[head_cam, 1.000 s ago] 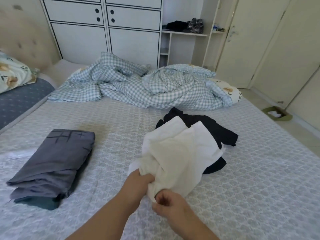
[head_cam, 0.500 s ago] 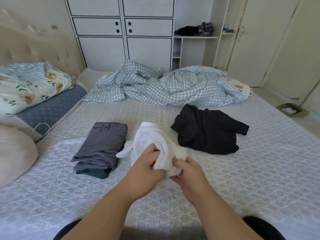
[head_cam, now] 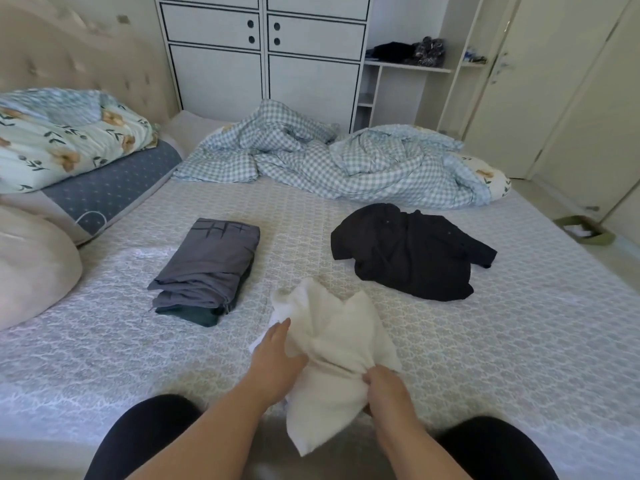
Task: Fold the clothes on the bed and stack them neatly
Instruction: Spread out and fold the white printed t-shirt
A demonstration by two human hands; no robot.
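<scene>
A crumpled white garment point(head_cam: 334, 344) hangs and lies at the near edge of the bed point(head_cam: 485, 341), in front of me. My left hand point(head_cam: 275, 362) grips its left side with the thumb dug into the cloth. My right hand point(head_cam: 386, 389) pinches a bunch of the cloth on its right. A folded grey garment point(head_cam: 207, 265) lies to the left on top of a dark teal one point(head_cam: 197, 315). An unfolded black garment point(head_cam: 412, 252) lies spread to the right.
A rumpled blue checked duvet point(head_cam: 329, 161) fills the far side of the bed. Floral and blue pillows point(head_cam: 69, 143) and a beige cushion point(head_cam: 31, 265) sit at the left. White cabinets point(head_cam: 263, 53) stand behind. My dark-clad knees point(head_cam: 145, 431) rest at the near edge.
The white garment has been lifted off the black one and pulled toward me. The view has swung left and back, so the pillows and my knees came into sight.
</scene>
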